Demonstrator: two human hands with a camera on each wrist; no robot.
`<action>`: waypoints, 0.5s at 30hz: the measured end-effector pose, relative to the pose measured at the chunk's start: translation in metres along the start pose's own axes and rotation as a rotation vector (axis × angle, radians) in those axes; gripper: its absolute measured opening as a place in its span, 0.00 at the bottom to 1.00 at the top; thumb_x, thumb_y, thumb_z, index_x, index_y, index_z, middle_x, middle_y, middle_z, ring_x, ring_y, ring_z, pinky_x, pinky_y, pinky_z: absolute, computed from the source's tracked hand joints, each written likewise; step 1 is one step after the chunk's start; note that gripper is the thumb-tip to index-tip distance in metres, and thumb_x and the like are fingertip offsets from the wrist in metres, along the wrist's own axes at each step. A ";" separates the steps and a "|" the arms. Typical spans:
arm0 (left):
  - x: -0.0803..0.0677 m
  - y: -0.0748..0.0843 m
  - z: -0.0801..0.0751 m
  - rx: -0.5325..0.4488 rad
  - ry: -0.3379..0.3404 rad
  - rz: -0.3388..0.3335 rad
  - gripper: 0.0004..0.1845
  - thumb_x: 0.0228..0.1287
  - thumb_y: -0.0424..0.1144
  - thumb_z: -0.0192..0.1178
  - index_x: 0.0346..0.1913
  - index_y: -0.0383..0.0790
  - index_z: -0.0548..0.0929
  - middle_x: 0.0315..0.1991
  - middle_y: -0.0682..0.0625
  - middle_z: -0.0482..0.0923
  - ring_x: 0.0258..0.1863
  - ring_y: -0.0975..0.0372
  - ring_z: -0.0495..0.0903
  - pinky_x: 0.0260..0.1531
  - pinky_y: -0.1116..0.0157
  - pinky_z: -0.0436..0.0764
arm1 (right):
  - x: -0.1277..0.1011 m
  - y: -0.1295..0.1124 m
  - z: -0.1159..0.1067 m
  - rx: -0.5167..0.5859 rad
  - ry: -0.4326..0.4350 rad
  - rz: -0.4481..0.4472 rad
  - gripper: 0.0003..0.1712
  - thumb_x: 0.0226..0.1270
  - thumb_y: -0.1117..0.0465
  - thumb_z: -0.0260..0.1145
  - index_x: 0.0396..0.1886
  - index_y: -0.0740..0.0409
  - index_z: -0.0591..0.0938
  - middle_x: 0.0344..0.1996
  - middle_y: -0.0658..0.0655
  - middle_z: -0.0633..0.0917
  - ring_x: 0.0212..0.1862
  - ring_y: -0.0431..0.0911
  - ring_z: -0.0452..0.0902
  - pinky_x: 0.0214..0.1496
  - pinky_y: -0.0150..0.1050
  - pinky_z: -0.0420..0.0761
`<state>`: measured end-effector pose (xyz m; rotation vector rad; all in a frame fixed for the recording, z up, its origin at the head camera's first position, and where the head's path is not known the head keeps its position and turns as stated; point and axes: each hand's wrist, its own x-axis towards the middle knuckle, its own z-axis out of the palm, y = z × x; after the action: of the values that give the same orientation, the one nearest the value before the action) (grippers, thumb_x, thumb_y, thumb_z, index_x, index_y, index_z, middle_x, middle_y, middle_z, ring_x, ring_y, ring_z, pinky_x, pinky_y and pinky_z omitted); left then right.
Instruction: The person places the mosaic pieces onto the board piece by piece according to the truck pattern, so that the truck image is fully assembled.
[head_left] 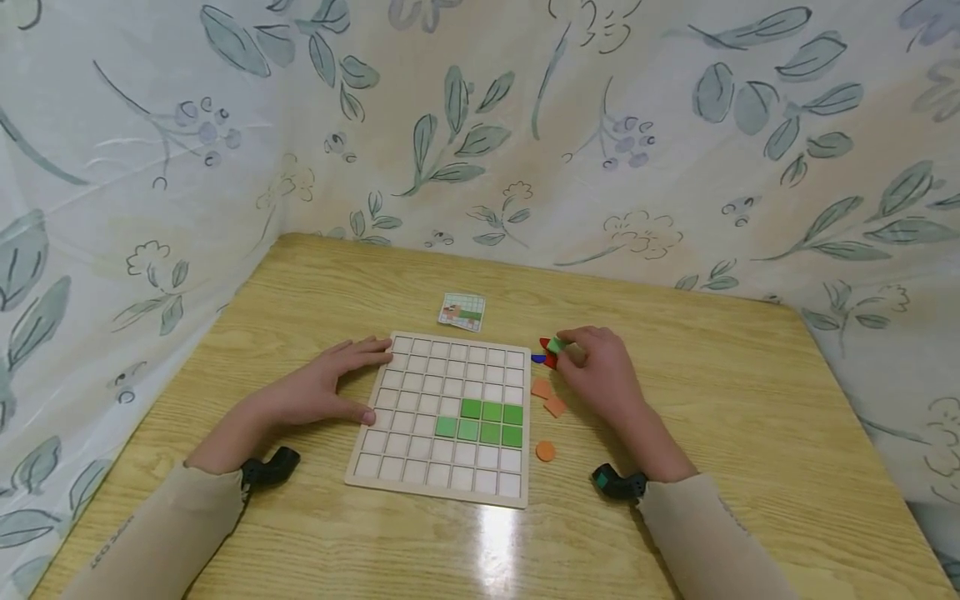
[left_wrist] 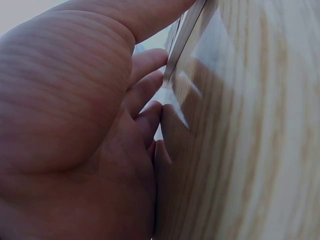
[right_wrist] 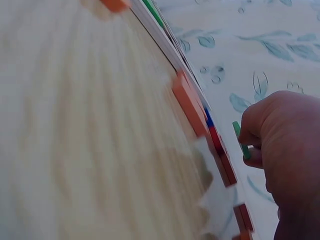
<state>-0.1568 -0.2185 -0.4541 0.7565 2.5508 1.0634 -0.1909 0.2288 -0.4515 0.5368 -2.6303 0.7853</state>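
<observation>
Pinching green tile (head_left: 557,344) in right hand (head_left: 600,375) fingers (beside grid board (head_left: 420,483)).

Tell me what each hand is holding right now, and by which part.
The right hand pinches a small green tile by its edges at the fingertips. The left hand holds nothing; it rests against the left edge of the wooden grid board.

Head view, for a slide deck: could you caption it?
Left hand steadies a wooden grid board; right hand pinches a green tile.
</observation>
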 end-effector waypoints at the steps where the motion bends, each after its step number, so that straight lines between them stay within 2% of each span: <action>1: 0.000 0.000 0.000 0.001 0.000 -0.003 0.49 0.50 0.60 0.74 0.75 0.59 0.64 0.78 0.65 0.49 0.78 0.58 0.39 0.71 0.43 0.44 | 0.000 -0.002 0.001 0.008 0.000 -0.018 0.15 0.61 0.62 0.67 0.46 0.58 0.88 0.45 0.55 0.87 0.47 0.51 0.78 0.51 0.50 0.76; 9: 0.001 -0.001 0.001 -0.001 0.000 -0.013 0.49 0.50 0.60 0.74 0.75 0.60 0.64 0.78 0.66 0.48 0.78 0.57 0.38 0.71 0.41 0.42 | -0.003 -0.023 0.012 0.032 0.005 -0.156 0.13 0.60 0.62 0.67 0.45 0.57 0.88 0.40 0.51 0.87 0.38 0.46 0.74 0.44 0.44 0.74; 15: 0.000 0.000 0.000 -0.014 0.001 -0.027 0.49 0.50 0.60 0.74 0.75 0.61 0.64 0.78 0.67 0.48 0.78 0.58 0.37 0.71 0.41 0.41 | -0.008 -0.044 0.019 0.072 -0.062 -0.202 0.12 0.62 0.60 0.66 0.45 0.53 0.88 0.42 0.47 0.86 0.45 0.44 0.77 0.50 0.45 0.74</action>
<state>-0.1564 -0.2188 -0.4544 0.7155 2.5444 1.0726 -0.1686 0.1856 -0.4504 0.8445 -2.5591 0.8128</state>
